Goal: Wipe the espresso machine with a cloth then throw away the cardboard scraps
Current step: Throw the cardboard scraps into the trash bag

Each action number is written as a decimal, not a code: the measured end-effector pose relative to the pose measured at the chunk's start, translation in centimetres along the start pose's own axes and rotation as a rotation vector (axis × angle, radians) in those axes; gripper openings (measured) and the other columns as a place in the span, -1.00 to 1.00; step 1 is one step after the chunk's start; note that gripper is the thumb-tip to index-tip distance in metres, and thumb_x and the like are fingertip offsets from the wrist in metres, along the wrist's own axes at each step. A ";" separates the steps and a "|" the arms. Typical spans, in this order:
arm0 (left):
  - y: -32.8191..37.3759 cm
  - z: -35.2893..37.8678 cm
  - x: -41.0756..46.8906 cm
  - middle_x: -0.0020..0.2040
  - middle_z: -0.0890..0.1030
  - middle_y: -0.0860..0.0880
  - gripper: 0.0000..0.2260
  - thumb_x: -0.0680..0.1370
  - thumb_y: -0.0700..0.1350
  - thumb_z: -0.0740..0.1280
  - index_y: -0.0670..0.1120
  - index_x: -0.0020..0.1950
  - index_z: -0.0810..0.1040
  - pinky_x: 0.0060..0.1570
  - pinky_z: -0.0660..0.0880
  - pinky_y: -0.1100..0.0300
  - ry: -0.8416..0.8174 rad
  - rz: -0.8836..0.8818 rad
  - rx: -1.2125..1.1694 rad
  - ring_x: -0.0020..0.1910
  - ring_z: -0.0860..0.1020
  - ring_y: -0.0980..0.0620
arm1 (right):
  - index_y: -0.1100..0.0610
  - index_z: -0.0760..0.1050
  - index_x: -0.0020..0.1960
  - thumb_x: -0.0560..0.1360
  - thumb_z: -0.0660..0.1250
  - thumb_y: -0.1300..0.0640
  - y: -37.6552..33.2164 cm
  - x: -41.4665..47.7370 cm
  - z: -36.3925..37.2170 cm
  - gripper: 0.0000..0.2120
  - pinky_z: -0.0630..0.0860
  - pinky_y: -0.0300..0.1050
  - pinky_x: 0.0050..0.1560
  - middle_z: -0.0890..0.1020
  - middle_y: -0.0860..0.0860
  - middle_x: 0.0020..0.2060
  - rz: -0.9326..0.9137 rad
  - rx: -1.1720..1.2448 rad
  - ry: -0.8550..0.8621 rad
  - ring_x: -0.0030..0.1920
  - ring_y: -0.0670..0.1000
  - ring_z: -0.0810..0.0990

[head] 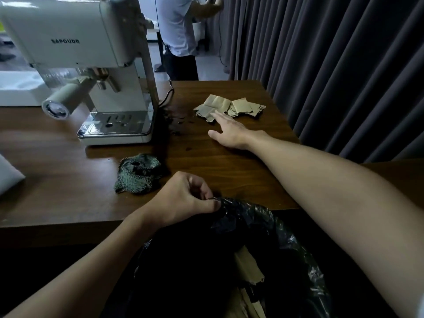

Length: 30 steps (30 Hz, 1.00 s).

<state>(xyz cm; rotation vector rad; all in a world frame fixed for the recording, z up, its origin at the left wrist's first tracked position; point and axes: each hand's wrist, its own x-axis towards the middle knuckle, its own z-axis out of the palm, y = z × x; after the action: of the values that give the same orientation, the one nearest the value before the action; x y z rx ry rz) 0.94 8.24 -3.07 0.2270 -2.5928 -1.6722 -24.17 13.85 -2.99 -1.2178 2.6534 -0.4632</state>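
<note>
A cream espresso machine (91,65) stands at the back left of the dark wooden table (57,184). A crumpled green patterned cloth (137,172) lies on the table in front of it. Several brown cardboard scraps (238,106) lie in a pile at the back right. My right hand (229,131) is stretched out over the table, fingers straight, fingertips at the near edge of the pile. My left hand (183,198) pinches the rim of a black bin bag (263,237) at the table's front edge. More cardboard pieces (247,267) lie inside the bag.
A dark spill and crumbs (176,125) mark the table right of the machine, by its black cord (168,95). A person (179,31) stands behind the table. Grey curtains (332,65) hang along the right. A white object (9,175) sits at the left edge.
</note>
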 end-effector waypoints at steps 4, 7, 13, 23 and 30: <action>0.0 0.0 0.0 -0.43 0.59 0.06 -0.80 0.41 -0.13 0.58 -0.01 -0.37 0.64 -0.43 0.39 0.31 -0.006 -0.011 0.002 -0.45 0.49 0.16 | -0.13 0.01 0.56 0.55 0.09 -0.28 0.4 0.7 0.3 -0.36 0.12 0.17 0.48 0.17 0.02 0.55 0.023 -0.126 -0.073 0.54 0.10 0.12; 0.1 0.1 -0.1 -0.43 0.58 0.05 -0.81 0.41 -0.14 0.59 -0.04 -0.36 0.64 -0.42 0.37 0.28 0.003 -0.019 0.004 -0.44 0.47 0.12 | -0.07 0.11 0.54 0.58 0.11 -0.22 0.4 0.6 0.1 -0.41 0.13 0.17 0.44 0.22 0.00 0.53 -0.041 -0.161 -0.001 0.52 0.07 0.15; 0.1 0.2 0.0 -0.44 0.58 0.04 -0.80 0.41 -0.17 0.58 -0.07 -0.37 0.62 -0.44 0.37 0.28 0.008 -0.026 0.000 -0.46 0.46 0.12 | -0.10 -0.08 0.58 0.61 0.06 -0.20 0.2 1.6 0.0 -0.38 -0.10 0.14 0.54 -0.06 -0.04 0.59 -0.090 -0.166 -0.033 0.58 -0.01 -0.11; -0.2 0.2 0.0 -0.44 0.59 0.06 -0.80 0.41 -0.17 0.58 -0.07 -0.36 0.63 -0.43 0.38 0.31 0.008 0.000 -0.001 -0.45 0.48 0.15 | 0.05 0.40 0.34 0.60 0.10 -0.14 -1.4 0.1 -0.3 -0.58 0.19 0.21 0.38 0.50 0.06 0.29 -0.161 -0.111 0.241 0.36 0.12 0.37; 0.0 0.3 -0.1 -0.45 0.58 0.07 -0.80 0.40 -0.17 0.58 -0.06 -0.37 0.62 -0.44 0.38 0.34 0.022 0.007 0.012 -0.46 0.47 0.18 | 0.02 0.52 0.23 0.61 0.14 -0.10 -1.1 -3.1 -0.9 -0.67 0.48 0.05 0.11 0.60 0.02 0.11 -0.146 0.020 0.135 0.13 0.09 0.56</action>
<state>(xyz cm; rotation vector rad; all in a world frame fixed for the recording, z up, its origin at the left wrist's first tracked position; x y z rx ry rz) 0.98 8.52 -3.23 0.2356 -2.5853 -1.6429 -21.64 15.76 -1.64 -1.4285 2.6732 -0.6141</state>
